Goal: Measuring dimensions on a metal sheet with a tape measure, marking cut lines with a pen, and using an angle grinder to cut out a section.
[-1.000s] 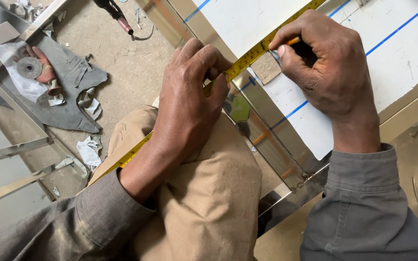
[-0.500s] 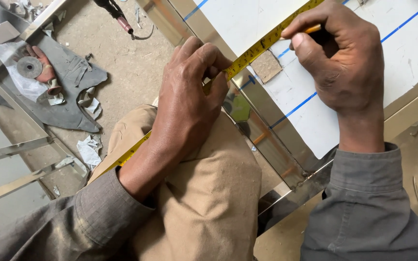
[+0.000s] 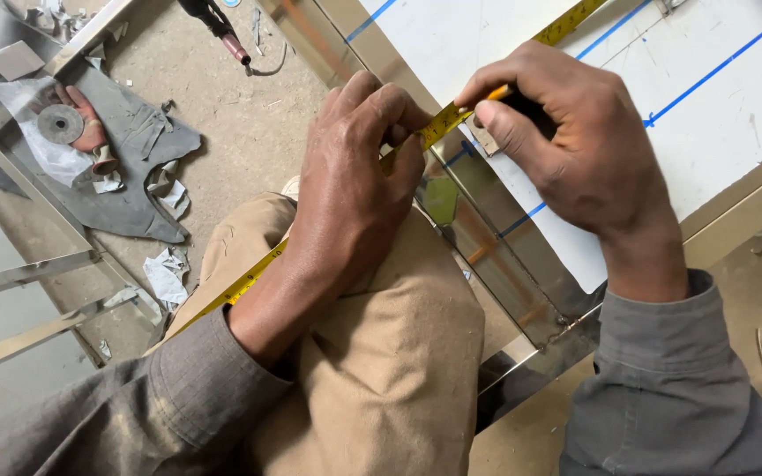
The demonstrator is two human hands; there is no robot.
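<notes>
Diagonally, yellow tape measure point(image 3: 438, 126) pinched in left hand point(image 3: 350, 189), pencil point(image 3: 497, 92) gripped in right hand point(image 3: 579, 145).

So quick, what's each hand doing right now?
Left hand: closed, pinching the yellow tape measure against the metal sheet.
Right hand: closed around a pencil, tip by the tape.

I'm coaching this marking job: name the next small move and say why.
Probably press the pencil tip down beside the yellow tape measure and make the tick. The left hand pins the tape on the sheet's edge; the right hand holds the pencil against it.
</notes>
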